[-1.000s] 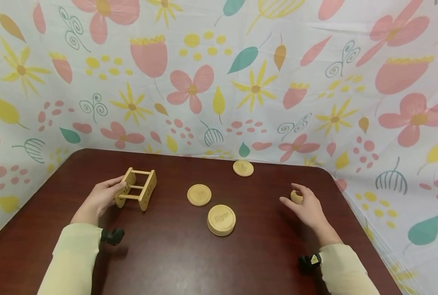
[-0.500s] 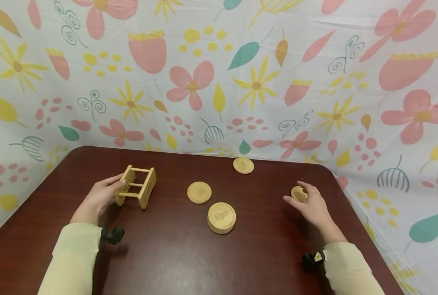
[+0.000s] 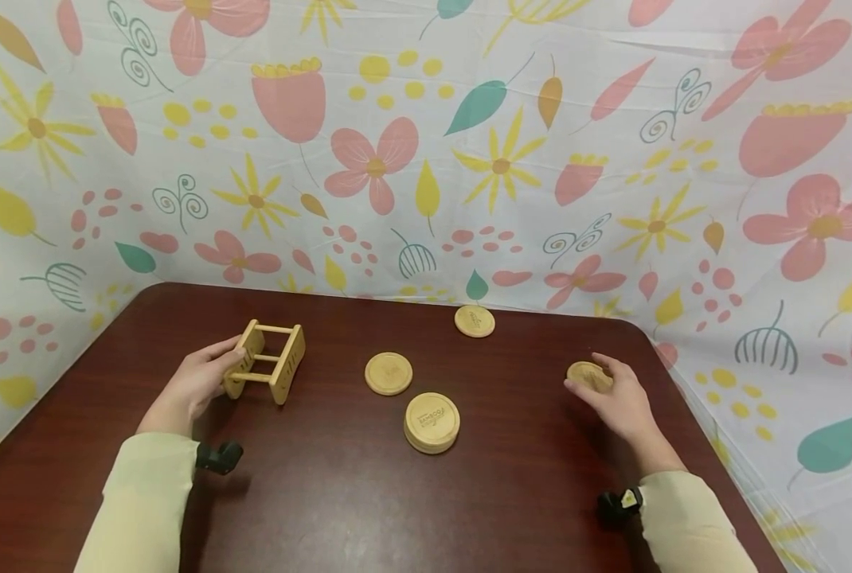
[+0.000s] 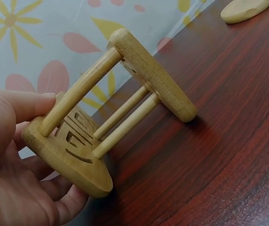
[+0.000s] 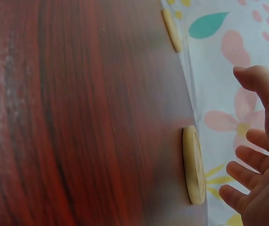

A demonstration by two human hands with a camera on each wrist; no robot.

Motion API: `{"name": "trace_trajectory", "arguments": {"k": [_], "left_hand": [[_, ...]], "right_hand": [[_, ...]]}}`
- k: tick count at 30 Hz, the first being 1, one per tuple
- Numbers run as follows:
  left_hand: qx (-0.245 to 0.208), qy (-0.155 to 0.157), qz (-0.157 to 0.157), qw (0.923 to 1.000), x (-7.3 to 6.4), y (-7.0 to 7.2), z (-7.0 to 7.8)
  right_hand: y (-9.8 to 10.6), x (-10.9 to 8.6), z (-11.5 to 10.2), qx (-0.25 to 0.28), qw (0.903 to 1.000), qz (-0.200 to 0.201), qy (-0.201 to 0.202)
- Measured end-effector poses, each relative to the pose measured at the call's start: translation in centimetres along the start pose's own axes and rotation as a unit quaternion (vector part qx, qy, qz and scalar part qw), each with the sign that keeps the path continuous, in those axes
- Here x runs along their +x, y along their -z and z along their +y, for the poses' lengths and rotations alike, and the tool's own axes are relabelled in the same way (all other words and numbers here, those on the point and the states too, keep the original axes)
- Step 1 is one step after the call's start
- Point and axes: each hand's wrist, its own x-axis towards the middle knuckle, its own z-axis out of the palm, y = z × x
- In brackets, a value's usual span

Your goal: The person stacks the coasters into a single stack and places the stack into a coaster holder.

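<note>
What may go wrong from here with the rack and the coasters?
The left hand grips the rack at one side only, so it might twist or tip. The far coaster lies close to the back edge of the table, so a bump might push it off. The stacked coasters lie unheld, so a careless reach might spread them.

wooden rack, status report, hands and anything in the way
Left hand gripping wooden rack. Right hand open over rightmost coaster, not touching. Coaster stack on table between hands.

Dark reddish-brown tabletop point(image 3: 340, 501), kinda shiny. Wooden rack point(image 3: 287, 366) on left, three loose round coasters point(image 3: 584, 374), plus coaster stack point(image 3: 431, 422) near middle.
</note>
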Motion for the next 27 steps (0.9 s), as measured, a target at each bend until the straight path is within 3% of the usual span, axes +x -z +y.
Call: {"name": "trace_trajectory", "arguments": {"k": [12, 27], "left_hand": [[-0.002, -0.040, -0.024, 0.9989, 0.6, -0.3, -0.1], [-0.013, -0.029, -0.063, 0.9975, 0.2, 0.8, -0.5]], "right_hand": [[0.5, -0.3, 0.4, 0.014, 0.9997, -0.006, -0.021], [1.0, 0.1, 1.3, -0.001, 0.9997, -0.009, -0.024]]}}
